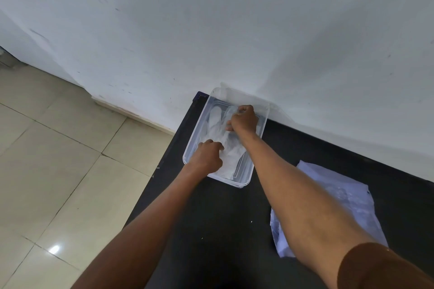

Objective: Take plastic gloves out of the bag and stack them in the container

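Glove (226,145) lay lengthwise in container (237,182), near-to-far; left hand (206,156) pinched near end, right hand (244,119) clamped far end.

Clear rectangular plastic container (239,182), upright against wall, holding flat translucent plastic gloves (217,130). Crumpled translucent bag (340,195), lying flat, well apart rightward.

Dim, even indoor light; glare spot on floor tile (54,249); soft shadows on wall (234,19); wide-angle bending at edges.
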